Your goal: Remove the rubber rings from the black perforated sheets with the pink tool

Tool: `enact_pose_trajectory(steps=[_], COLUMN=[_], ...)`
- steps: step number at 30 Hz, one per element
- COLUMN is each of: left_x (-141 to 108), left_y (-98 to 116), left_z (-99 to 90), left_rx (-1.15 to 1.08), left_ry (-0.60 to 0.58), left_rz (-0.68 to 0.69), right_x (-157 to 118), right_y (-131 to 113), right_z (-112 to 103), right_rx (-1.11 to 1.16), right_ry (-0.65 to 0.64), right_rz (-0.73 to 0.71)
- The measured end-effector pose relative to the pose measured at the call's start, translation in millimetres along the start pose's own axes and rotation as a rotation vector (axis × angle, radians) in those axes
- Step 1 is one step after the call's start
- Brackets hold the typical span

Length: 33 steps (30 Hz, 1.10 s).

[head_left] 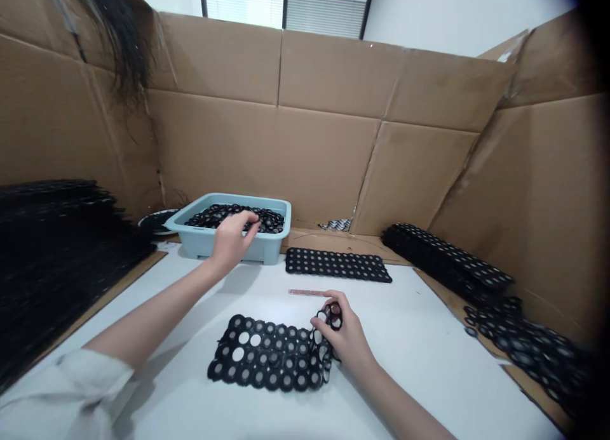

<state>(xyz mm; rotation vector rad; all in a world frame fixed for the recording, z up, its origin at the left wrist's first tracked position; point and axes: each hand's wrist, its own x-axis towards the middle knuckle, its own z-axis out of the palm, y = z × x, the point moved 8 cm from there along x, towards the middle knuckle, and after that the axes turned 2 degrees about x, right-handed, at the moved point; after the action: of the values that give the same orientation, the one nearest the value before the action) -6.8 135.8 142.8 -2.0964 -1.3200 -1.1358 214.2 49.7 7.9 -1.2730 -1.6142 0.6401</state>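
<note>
My left hand (234, 237) is over the front rim of a light blue basin (223, 244), its thumb and fingertips brought together near the small black rings (222, 213) inside; what it pinches is too small to name. On the white table lies a black mat of joined rings (267, 357), some with white centres. Its right end is raised and curled, pinched between the thumb and fingers of my right hand (345, 332). A thin pinkish strip (307, 293) rests on the table, its right end beside my right fingers.
Behind the right hand lies a flat black dotted mat (338, 265). A stack of similar mats (448, 259) and loose black rings (528, 341) line the right side. Black strands (61, 256) are piled at left. Cardboard walls (328, 135) enclose the table (424, 351).
</note>
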Motion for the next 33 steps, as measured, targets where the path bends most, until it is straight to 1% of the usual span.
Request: enact_pose_trajectory(steps=[2, 4, 6, 7, 9, 10, 11, 12, 13, 14, 16, 18, 20, 22, 24, 27, 30, 31, 33], left_x=[22, 33, 33, 29, 14, 3, -11, -29, -49, -70, -109, -140, -157, -161, -158, -151, -144, -141, -137], left_y=[-3, -1, 6, 11, 21, 27, 33, 37, 39, 36, 28, 23, 20, 20, 21, 17, 4, -1, -10], left_z=[18.6, 35.3, 41.3, 39.5, 30.1, 23.9, 20.9, 21.9, 23.2, 24.8, 25.8, 29.3, 29.7, 27.7, 25.2, 23.1, 16.0, 12.1, 4.9], left_rx=[0.019, 0.031, 0.035, 0.033, 0.019, 0.018, 0.014, 0.016, 0.032, 0.048, 0.067, 0.049, -0.007, -0.079, -0.16, -0.269, -0.3, -0.298, -0.298], left_ry=[-0.067, -0.133, -0.153, -0.149, -0.147, -0.153, -0.204, -0.306, -0.399, -0.482, -0.572, -0.659, -0.688, -0.685, -0.673, -0.671, -0.605, -0.567, -0.5], left_rz=[0.022, 0.044, 0.059, 0.07, 0.105, 0.138, 0.179, 0.228, 0.245, 0.23, 0.165, 0.128, 0.094, 0.068, 0.03, -0.075, -0.22, -0.271, -0.353], right_x=[-1, -2, -2, -2, -2, -1, -1, 0, 1, 2, 2, 1, 0, -1, -1, 0, 0, -1, -5], right_y=[-10, -21, -27, -28, -25, -21, -17, -13, -9, -6, -3, -3, -1, 1, 2, 1, -1, -1, 2], right_z=[-7, -10, -6, -2, 7, 9, 10, 9, 8, 6, 5, 4, 4, 2, 1, 1, 4, 7, 15], right_rx=[-0.147, -0.31, -0.462, -0.523, -0.611, -0.642, -0.667, -0.684, -0.69, -0.685, -0.654, -0.623, -0.608, -0.584, -0.526, -0.381, -0.137, -0.023, 0.201], right_ry=[0.046, 0.067, 0.017, -0.041, -0.179, -0.231, -0.263, -0.277, -0.282, -0.285, -0.297, -0.311, -0.32, -0.328, -0.332, -0.352, -0.372, -0.385, -0.423], right_rz=[-0.108, -0.218, -0.297, -0.322, -0.339, -0.324, -0.295, -0.255, -0.212, -0.173, -0.13, -0.104, -0.066, -0.032, -0.02, -0.022, 0.001, 0.039, 0.159])
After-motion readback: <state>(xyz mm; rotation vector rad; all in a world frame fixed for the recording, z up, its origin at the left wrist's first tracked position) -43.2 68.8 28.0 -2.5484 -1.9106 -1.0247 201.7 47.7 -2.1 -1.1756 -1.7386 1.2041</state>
